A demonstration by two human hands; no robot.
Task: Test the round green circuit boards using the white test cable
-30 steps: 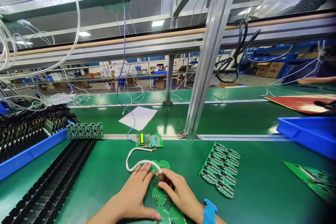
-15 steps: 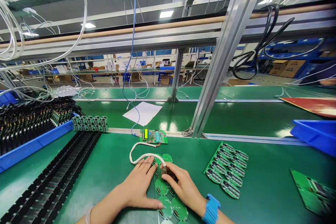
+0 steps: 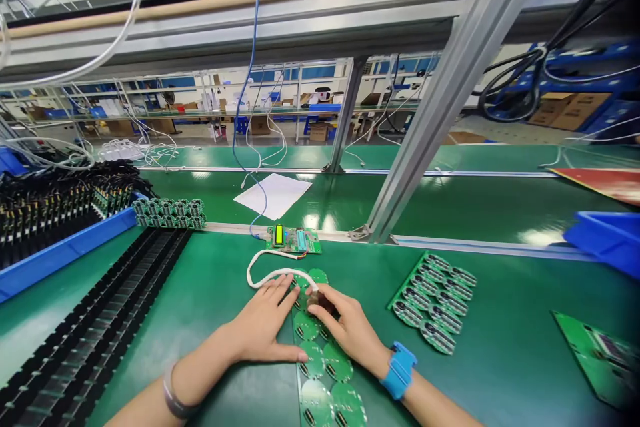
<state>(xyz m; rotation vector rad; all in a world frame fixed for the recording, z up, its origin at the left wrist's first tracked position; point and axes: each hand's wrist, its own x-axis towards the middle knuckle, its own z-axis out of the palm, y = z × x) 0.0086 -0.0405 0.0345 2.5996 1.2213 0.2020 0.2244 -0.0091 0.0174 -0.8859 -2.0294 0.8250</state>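
View tilted down | left hand point(image 3: 265, 321) flat | right hand point(image 3: 350, 325) pinching connector point(image 3: 313, 297)

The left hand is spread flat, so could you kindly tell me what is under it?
Green tabletop shows around the left hand, whose thumb overlaps the left edge of the panel of round circuit boards. Whatever the palm covers cannot be seen.

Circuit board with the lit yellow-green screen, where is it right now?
In the head view, the circuit board sits just left of centre, beyond the left hand, between the white paper and the white cable.
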